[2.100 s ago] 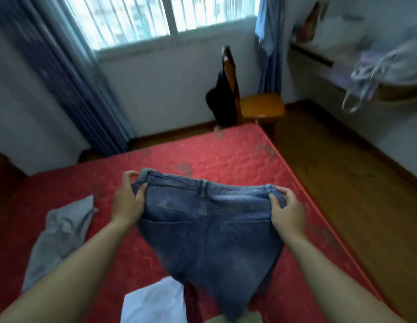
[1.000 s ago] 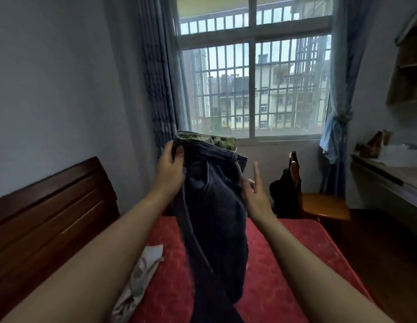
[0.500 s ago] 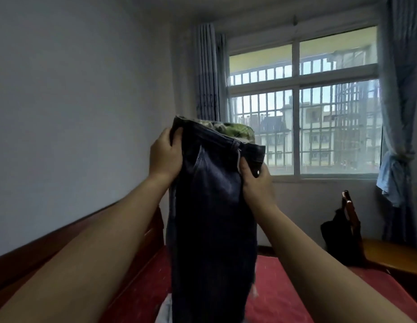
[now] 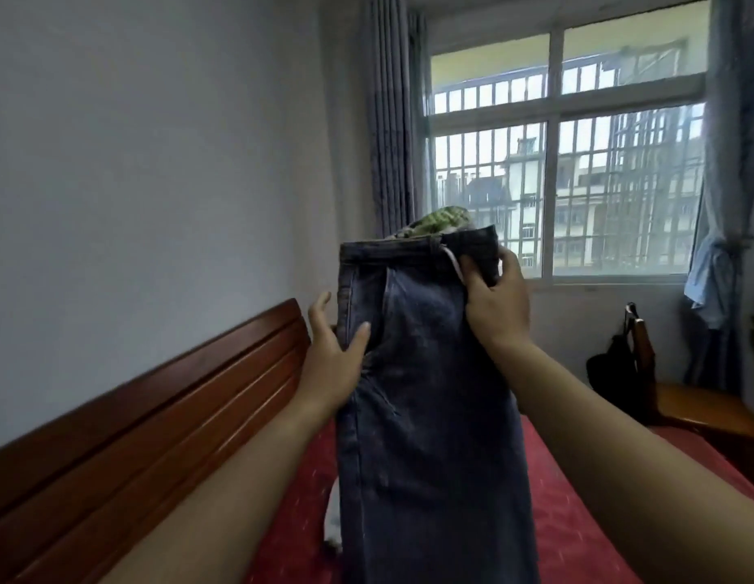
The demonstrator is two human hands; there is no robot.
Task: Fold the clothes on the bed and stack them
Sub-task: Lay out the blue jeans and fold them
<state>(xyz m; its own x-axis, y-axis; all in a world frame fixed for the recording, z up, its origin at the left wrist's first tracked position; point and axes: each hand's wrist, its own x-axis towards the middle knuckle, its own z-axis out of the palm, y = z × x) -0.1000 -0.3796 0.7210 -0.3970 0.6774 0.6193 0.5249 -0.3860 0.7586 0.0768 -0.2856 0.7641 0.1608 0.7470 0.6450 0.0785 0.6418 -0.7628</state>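
- Both arms up in front of me, over the bed (image 4: 577,520).
- Headboard (image 4: 156,436) far left.
- Left hand (image 4: 331,364): fingers spread and loose, thumb resting on the left seam of the jeans (image 4: 426,415).
- White cloth (image 4: 333,520) on the bed near its head end, partly behind the jeans.
- Jeans hang doubled lengthwise, waistband up, green lining showing on top.
- Right hand (image 4: 495,305): clamped on the waistband's right corner.
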